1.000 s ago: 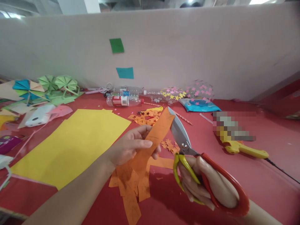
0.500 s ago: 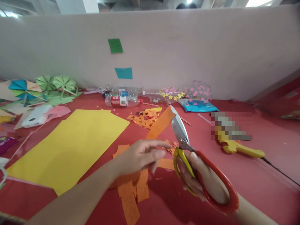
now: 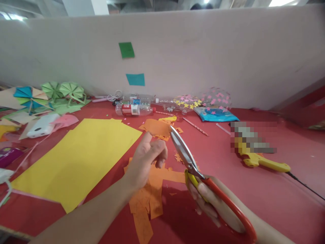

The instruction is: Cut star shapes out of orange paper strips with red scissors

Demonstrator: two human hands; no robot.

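My right hand gripped the scissors in the lower right of the frame, fingers wrapped around the red and yellow handles. The blades lay together and slanted to the upper left, their tip at the right end of an orange strip near the frame's centre. My left hand was just below that strip, thumb bent and fingers partly curled; whether they pinched it, I could not tell. Beneath, orange offcuts ran to the lower edge, and small orange stars lay beside the blades. Yellow sheets covered the left-centre of the red table. A striped stick lay right of centre, and a red-labelled bottle on its side at upper centre. A yellow corded tool rested at right, its upper part blurred out.
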